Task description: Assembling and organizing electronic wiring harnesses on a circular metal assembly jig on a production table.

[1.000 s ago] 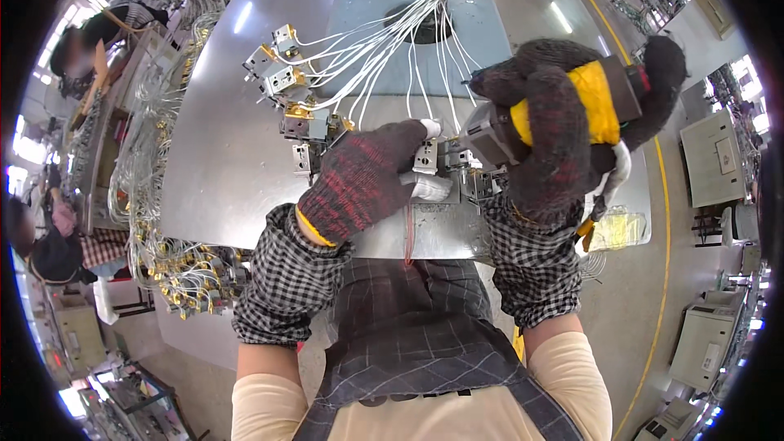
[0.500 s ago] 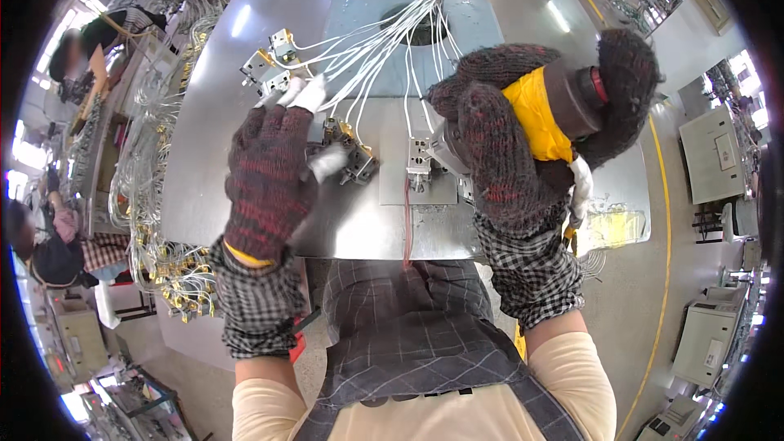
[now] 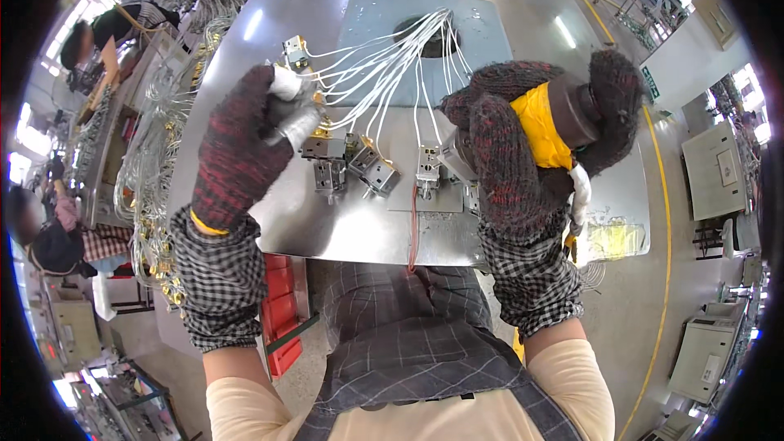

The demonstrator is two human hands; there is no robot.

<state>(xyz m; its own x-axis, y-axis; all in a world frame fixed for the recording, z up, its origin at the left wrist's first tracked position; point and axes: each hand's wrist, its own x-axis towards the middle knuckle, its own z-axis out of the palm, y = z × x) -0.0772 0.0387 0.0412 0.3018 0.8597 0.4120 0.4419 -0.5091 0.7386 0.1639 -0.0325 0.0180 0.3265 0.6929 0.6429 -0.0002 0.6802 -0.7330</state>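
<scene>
Left hand [image 3: 241, 147] is clamping a wired connector block [image 3: 296, 118], right hand [image 3: 523, 143] gripping the yellow tool [image 3: 543, 126], several blocks [image 3: 359, 167] still waiting on the table [image 3: 327, 229].

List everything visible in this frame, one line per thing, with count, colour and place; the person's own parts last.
Table: one, shiny steel, centre.
Raised plate: one, grey, on the table's far side, with a round hole.
Wires: a bundle, white, fanning from the hole toward the blocks.
Connector blocks: several, grey metal with brass bits, mid-table.
Power tool: one, yellow and dark, in the right hand's grip.
Plastic bag: one, clear yellowish, right table edge.
Crates: red, under the table at left.
Wire racks: loops of clear cable, left of the table.
Other workers: two, far left.
Left hand: dark red knit glove, holding a small silver part.
Right hand: same glove, around the tool.
</scene>
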